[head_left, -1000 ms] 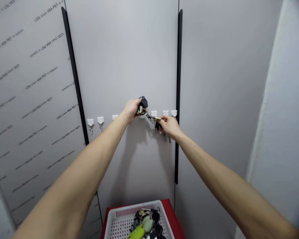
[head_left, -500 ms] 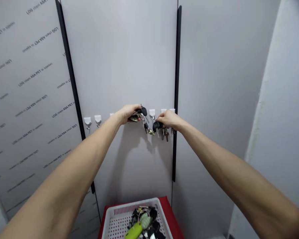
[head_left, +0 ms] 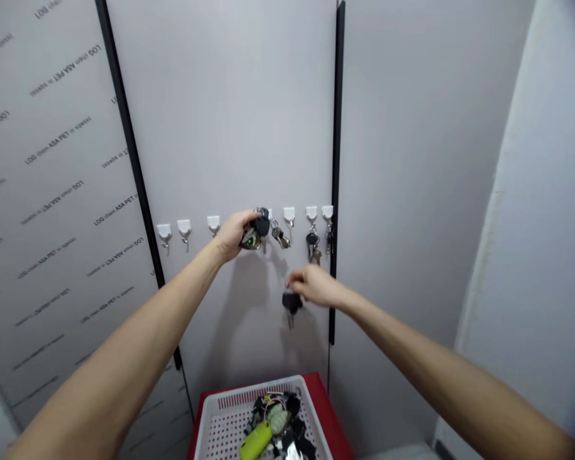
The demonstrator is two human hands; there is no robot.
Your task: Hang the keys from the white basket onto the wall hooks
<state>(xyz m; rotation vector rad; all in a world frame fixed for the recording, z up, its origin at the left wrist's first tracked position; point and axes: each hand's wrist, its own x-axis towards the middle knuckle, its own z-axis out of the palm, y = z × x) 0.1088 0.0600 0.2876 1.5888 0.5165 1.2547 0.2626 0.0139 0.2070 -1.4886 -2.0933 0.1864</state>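
My left hand (head_left: 230,236) is closed around a bunch of keys (head_left: 256,231), some with black heads, in front of the row of white hooks. Loose keys (head_left: 280,237) dangle just right of that bunch. Lower down, my right hand (head_left: 312,285) pinches a black-headed key set (head_left: 292,301), its blades pointing downward. Above the right hand, a white hook (head_left: 311,213) bears hanging keys (head_left: 312,243). Beside it another hook (head_left: 327,213) carries keys (head_left: 328,240) near the black strip. The hook (head_left: 289,214) between my hands shows bare metal.
Further left are more white hooks (head_left: 184,228) on the pale door panel (head_left: 230,115). Black vertical handle strips (head_left: 338,160) edge it. Below, a white perforated basket (head_left: 211,409) on a red surface (head_left: 333,415) holds a pile of keys and a lime-green tag (head_left: 256,441).
My right hand has moved down from the hooks with the black-headed key set, uncovering the hooks at right. My left hand has shifted slightly left and down, still gripping its bunch.
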